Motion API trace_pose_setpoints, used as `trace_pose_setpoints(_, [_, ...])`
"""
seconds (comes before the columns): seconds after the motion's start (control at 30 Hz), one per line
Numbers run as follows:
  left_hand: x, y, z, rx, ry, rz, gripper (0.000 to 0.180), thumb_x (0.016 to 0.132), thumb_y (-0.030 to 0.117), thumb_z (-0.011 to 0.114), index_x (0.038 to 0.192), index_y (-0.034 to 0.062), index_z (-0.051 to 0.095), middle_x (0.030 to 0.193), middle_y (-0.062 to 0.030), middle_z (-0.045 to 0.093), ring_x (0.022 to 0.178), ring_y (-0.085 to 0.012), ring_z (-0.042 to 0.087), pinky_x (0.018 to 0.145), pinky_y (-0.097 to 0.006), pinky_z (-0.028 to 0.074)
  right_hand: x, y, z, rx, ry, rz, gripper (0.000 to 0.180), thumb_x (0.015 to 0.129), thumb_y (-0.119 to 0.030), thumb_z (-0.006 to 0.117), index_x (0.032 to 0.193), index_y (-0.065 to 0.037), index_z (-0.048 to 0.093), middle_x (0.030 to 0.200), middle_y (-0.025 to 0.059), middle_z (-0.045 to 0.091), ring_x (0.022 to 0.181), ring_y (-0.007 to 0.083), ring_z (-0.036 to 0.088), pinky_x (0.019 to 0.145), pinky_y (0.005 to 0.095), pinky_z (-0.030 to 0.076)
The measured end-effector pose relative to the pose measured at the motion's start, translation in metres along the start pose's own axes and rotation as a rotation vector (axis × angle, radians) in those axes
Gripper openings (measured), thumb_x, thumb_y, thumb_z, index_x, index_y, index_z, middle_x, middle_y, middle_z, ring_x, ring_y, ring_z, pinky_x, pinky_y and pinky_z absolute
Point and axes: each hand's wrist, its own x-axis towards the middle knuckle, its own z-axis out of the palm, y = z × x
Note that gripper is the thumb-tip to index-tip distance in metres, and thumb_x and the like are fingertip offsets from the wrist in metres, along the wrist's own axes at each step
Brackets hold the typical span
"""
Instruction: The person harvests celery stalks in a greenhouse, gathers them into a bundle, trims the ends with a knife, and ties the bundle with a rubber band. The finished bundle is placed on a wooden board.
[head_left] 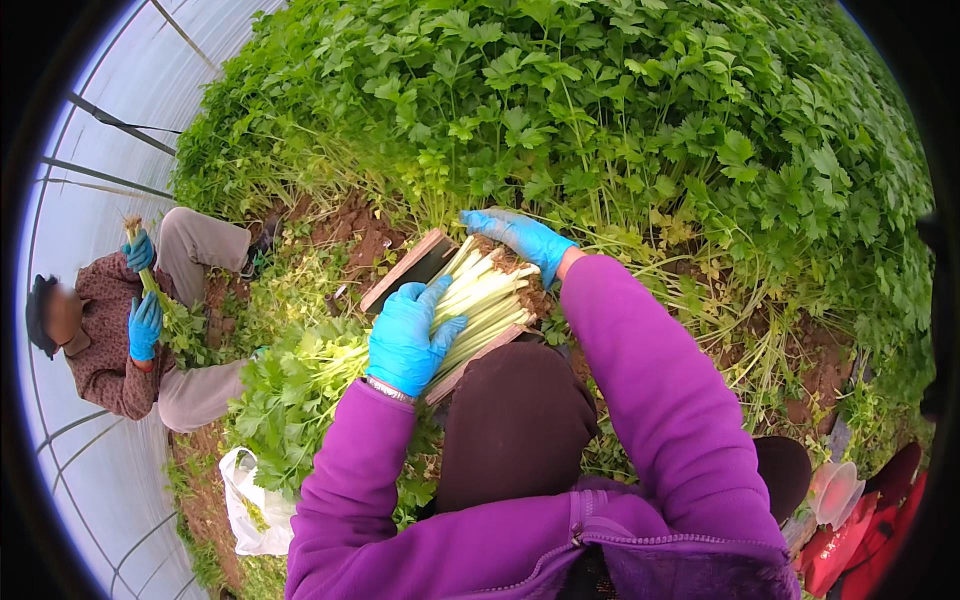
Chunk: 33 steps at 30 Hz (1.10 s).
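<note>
Celery (487, 300) points roots (535, 293) far-right, leaves (285, 400) near-left; left hand (408, 338) grips, hiding its middle; right hand (522, 240) touches roots, closure unclear.

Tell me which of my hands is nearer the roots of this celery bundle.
Right. Your right hand is against the roots; your left hand lies on the stalks, farther toward the leafy end.
</note>
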Motion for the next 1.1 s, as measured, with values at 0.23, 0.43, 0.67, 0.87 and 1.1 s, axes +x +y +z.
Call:
trace_pose_setpoints(0.23, [0.015,0.013,-0.018,0.189,-0.101,0.124,0.056,0.076,0.026,0.072,0.124,0.0062,0.053,0.112,-0.0151,0.055,0.103,-0.0334,0.053,0.089,-0.041,0.045,-0.018,0.016,0.000,0.125,-0.012,0.057,0.014,0.088,-0.013,0.063,0.099,-0.005,0.061,0.107,0.0046,0.065,0.099,0.0125,0.059,0.089,0.0267,0.046])
trace_pose_setpoints(0.43, [0.039,0.002,-0.017,-0.155,-0.448,0.068,0.086,0.075,0.035,0.074,0.142,0.0017,0.032,0.132,-0.0228,0.050,0.120,-0.0339,0.052,0.100,-0.037,0.042,-0.048,0.017,0.004,0.149,0.028,0.032,0.014,0.089,-0.013,0.061,0.100,-0.005,0.061,0.100,0.0033,0.064,0.093,0.0092,0.059,0.084,0.0246,0.047])
trace_pose_setpoints(0.67, [0.050,-0.018,0.012,-0.707,-0.673,-0.197,0.080,0.078,0.038,0.075,0.139,0.0014,0.040,0.123,-0.0129,0.059,0.113,-0.0196,0.056,0.098,-0.031,0.042,-0.073,0.045,-0.003,0.424,0.196,-0.007,0.069,0.089,-0.055,0.054,0.138,-0.008,0.045,0.133,0.0100,0.052,0.128,0.0204,0.043,0.110,0.0363,0.027])
trace_pose_setpoints(0.87, [0.053,-0.021,0.015,-0.693,-0.700,-0.233,0.067,0.081,0.033,0.073,0.132,-0.0001,0.046,0.120,-0.0113,0.059,0.109,-0.0175,0.055,0.096,-0.030,0.042,-0.066,0.078,0.037,1.148,0.238,-0.103,0.050,0.097,-0.040,0.048,0.133,-0.006,0.049,0.132,0.0115,0.053,0.118,0.0254,0.053,0.100,0.0425,0.044])
trace_pose_setpoints(1.1, [0.059,-0.002,0.014,-0.640,-0.557,-0.256,0.062,0.080,0.041,0.074,0.122,0.0002,0.054,0.110,-0.0121,0.064,0.099,-0.0185,0.060,0.089,-0.031,0.046,-0.051,0.060,0.011,1.297,0.101,-0.145,0.040,0.094,-0.036,0.054,0.115,-0.003,0.061,0.114,0.0127,0.063,0.106,0.0257,0.060,0.094,0.0414,0.048])
